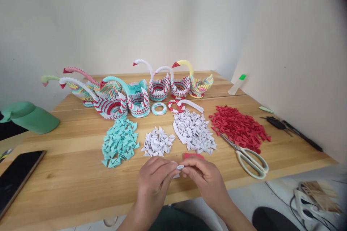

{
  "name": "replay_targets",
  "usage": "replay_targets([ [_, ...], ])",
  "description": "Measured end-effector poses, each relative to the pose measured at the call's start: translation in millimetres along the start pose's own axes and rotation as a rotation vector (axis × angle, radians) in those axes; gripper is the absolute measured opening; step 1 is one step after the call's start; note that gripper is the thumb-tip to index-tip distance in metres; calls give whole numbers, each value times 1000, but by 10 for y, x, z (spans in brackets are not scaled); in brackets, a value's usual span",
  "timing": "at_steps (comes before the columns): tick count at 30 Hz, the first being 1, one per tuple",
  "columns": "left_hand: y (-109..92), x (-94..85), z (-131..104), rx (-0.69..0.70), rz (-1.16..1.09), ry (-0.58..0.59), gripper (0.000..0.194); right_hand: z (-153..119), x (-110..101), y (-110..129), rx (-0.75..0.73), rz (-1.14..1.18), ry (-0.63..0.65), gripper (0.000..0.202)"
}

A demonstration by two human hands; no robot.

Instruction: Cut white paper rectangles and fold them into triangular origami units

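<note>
Hands [155,175] on folded white paper [179,167]

White paper [180,167] in two-handed grip [155,176]

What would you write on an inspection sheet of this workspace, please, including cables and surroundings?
Surface: table, light wood.
Job's things: white paper piece; turquoise pile, small white pile, larger white pile, red pile; paper swans behind.
Clutter: scissors by red pile; phone at left; key and black pen at right.
Hands: left hand and right hand both hold the white paper piece.
Cables: dark cable and likely power strip, lower right, off the table.
Surroundings: pale wall; green container at left.
</note>
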State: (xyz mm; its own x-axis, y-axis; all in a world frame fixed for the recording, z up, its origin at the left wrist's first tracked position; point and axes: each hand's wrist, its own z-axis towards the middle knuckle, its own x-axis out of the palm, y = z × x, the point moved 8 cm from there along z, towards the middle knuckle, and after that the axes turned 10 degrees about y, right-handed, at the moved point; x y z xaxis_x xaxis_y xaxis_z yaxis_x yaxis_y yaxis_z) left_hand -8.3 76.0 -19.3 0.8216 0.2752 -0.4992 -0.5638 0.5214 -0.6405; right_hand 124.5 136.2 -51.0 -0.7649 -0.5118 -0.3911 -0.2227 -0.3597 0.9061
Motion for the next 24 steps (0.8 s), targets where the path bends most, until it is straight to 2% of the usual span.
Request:
replay_targets([
  [3,-12,1,-2,2,2,5,12,-22,-5,-38,20,9,-20,12],
  [9,-15,16,-3,26,14,31,14,-23,-41,109,-102,-134,-30,14],
  [14,1,20,9,2,-19,25,12,-18,-43,106,-136,-155,-25,15],
  [18,105,48,13,-127,-119,35,7,-19,-55,135,-189,-145,-32,15],
  [24,392,208,-59,-453,-444,105,11,-39,-88,186,-228,-135,-30,17],
])
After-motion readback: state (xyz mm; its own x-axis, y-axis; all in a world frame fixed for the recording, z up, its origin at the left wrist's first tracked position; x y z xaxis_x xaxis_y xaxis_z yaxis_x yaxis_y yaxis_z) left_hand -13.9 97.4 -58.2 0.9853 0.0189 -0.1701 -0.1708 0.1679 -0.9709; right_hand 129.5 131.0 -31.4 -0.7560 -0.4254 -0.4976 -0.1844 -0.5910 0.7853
